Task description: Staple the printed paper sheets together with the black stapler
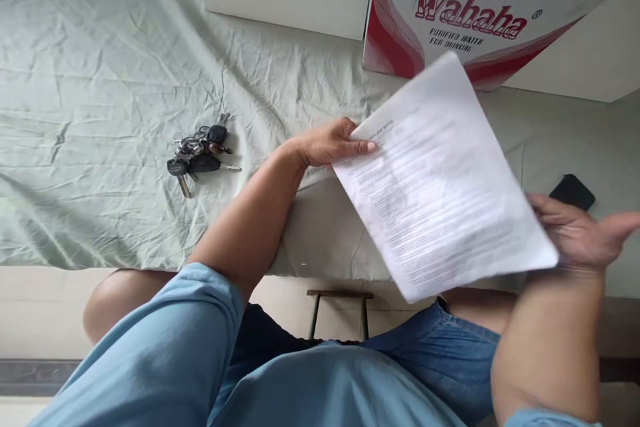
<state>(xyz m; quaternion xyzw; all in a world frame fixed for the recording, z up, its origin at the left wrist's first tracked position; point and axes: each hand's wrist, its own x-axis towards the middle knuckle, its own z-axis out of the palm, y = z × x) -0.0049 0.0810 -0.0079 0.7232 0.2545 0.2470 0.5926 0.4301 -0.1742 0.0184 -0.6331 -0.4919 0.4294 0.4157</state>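
A printed sheet of paper [430, 180], perhaps more than one sheet, is held up at a slant over the table edge. My left hand [333, 143] pinches its upper left corner, thumb on the printed side and fingers behind. At the lower right corner is my right hand [580, 230], palm up, with the thumb stretched out to the side. Its fingertips are partly hidden behind the paper. The lines of print are too small and blurred to read.
A bunch of keys [203, 150] lies on the wrinkled pale green cloth [100, 113] to the left. A dark, flat object [573, 192] rests beyond my right hand. At the back stands a Wahaha water carton [480, 20]. Below the table edge shows a stool [340, 295].
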